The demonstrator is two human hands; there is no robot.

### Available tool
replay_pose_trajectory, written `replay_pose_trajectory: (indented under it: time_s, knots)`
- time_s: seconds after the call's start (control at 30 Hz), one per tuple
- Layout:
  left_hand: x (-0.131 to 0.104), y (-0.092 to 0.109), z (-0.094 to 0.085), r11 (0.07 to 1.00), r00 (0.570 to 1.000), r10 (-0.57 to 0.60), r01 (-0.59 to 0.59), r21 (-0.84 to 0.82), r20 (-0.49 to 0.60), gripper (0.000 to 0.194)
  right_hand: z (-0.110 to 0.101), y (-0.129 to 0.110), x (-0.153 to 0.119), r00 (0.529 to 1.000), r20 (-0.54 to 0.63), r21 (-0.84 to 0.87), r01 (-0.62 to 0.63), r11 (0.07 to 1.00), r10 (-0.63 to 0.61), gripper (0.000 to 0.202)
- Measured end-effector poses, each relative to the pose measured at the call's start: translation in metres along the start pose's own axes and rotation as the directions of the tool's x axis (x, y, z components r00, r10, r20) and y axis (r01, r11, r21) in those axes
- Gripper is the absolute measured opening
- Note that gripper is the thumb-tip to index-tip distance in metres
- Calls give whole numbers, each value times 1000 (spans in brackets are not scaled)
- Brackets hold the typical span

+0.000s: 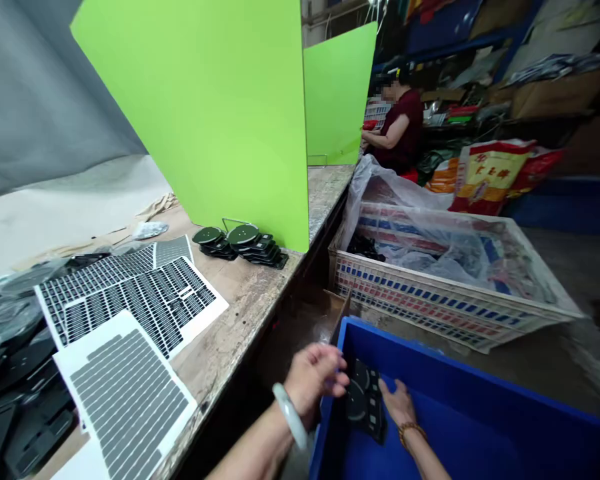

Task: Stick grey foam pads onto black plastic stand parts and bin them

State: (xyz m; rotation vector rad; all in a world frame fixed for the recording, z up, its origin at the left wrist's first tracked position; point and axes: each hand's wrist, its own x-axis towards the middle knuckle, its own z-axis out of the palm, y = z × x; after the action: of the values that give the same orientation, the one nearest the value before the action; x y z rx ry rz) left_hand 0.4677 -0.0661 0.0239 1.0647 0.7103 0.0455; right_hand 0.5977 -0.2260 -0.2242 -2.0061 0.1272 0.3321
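Observation:
My left hand, with a pale bangle at its wrist, hangs over the near-left rim of the blue bin. Its fingers are loosely curled and apart, with nothing seen in them. Inside the bin, at its left end, lie flat black plastic parts with round discs and small square marks. My right hand, wearing a beaded bracelet, is just right of these parts. Its thumb and fingers are spread, near the parts' edge; whether they touch is unclear. Stacks of similar black parts sit on the worktable.
Sheets of dark stickers and a heap of black parts cover the table's left. A green partition stands upright. A white plastic crate lined with clear film is beyond the bin. Farther back sits a person.

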Motion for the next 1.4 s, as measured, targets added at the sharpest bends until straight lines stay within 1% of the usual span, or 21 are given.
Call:
replay_pose_trajectory:
  time_s: [0.03,0.07,0.1,0.13,0.17,0.2,0.23,0.27,0.3,0.37,0.4,0.43,0.47,0.57,0.73,0.83,0.93,1.03,1.13,1.27,1.4]
  knots:
    - [4,24,-12,995,993,94,-96,-23,-73,27,-4,-15,6,999,-50,4,2,1000,-2,65]
    - [9,48,-26,983,972,174,-182,-36,-159,26,-7,-35,10,996,-81,24,25,999,-23,65]
    - [16,72,-40,966,939,238,-255,-38,-249,25,-9,-59,12,992,-102,60,75,995,-69,63]
    - [24,95,-56,953,905,277,-303,-30,-323,25,-9,-86,11,979,-116,171,186,968,-167,61]
    - [33,118,-71,944,875,297,-328,-18,-383,28,-7,-117,7,955,-110,271,295,916,-275,59]
    - [43,139,-85,942,851,302,-335,-3,-430,33,-3,-150,2,930,-86,351,365,863,-358,57]
    - [52,157,-97,944,834,295,-329,10,-465,42,3,-184,-4,908,-33,417,393,819,-419,55]
    - [62,174,-108,950,827,281,-312,18,-487,51,10,-216,-10,891,59,480,370,795,-451,52]
    - [72,188,-116,956,823,265,-293,24,-502,57,18,-246,-15,880,172,544,290,788,-442,48]
    - [89,209,-125,969,838,225,-245,27,-497,68,35,-297,-19,848,390,595,65,801,-359,31]
    - [97,217,-127,974,847,210,-225,30,-489,72,43,-316,-17,832,465,564,-17,826,-301,24]
    - [104,223,-127,977,853,200,-210,35,-481,74,50,-331,-14,827,509,514,-70,855,-238,21]
    - [111,227,-126,979,860,196,-201,40,-471,75,57,-342,-10,829,521,482,-90,872,-203,19]
    - [127,232,-123,982,882,186,-182,51,-432,76,73,-360,7,852,506,409,-98,907,-136,21]
    - [140,229,-124,990,923,143,-137,43,-356,68,93,-368,26,882,466,365,-119,923,-71,13]
    - [141,227,-127,992,943,124,-118,37,-308,58,108,-372,34,878,478,361,-170,917,-26,6]
    - [140,226,-128,993,956,120,-119,22,-267,49,123,-377,41,871,492,388,-221,895,2,5]
    - [140,226,-130,992,960,117,-124,-11,-255,46,130,-380,44,859,512,423,-277,863,25,4]
    - [139,226,-132,990,964,113,-129,-54,-240,44,130,-383,38,846,532,451,-319,834,35,4]
    - [135,222,-136,985,973,115,-137,-102,-199,42,129,-387,18,831,557,499,-339,798,5,6]
    - [128,219,-136,981,977,124,-148,-130,-176,39,136,-387,-6,833,549,586,-327,742,-65,20]
